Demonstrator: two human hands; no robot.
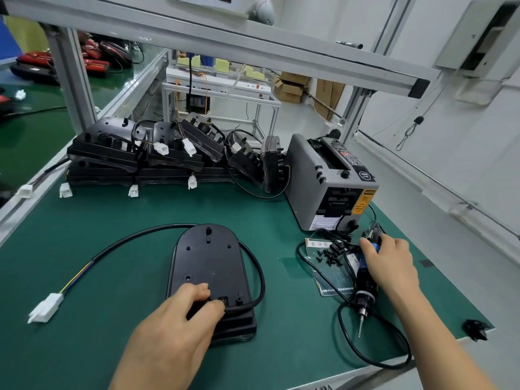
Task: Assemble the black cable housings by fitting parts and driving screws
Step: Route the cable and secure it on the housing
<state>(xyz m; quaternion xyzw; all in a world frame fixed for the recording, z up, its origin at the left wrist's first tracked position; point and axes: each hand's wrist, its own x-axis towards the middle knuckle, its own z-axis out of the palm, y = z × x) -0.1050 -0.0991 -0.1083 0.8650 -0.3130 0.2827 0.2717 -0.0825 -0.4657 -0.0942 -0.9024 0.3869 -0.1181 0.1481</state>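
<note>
Your green counter (84, 347) sits under a grey aluminium frame (76, 88), with a white wall to the right and cardboard boxes (292, 87) on the floor behind. Along the far edge lies a stack of black housings (135, 156) with white plugs dangling from their leads. Just right of that stack is a grey tape dispenser (318, 178); its yellow warning label (364, 202) and the print on its control panel are too small to read.

The black housing (208, 257) you are working on lies flat in the middle of the counter, rounded end away from you. Your left grip (180, 313) is clenched on its near end, fingers curled where the black cable (135, 237) enters; what the fingertips pinch is hidden. The cable loops round the housing's right side and far end, then runs left to a white connector (46, 308) lying on the counter.

Your right grip (389, 263) is wrapped round the blue upper body of the electric screwdriver (365, 282), which lies on the counter with its bit towards you. Beside it, a clear card (334, 277) carries a loose heap of black screws (332, 253); the card's printed line is illegible. A white paper strip (318, 244) with handwritten characters lies just behind the screws.
</note>
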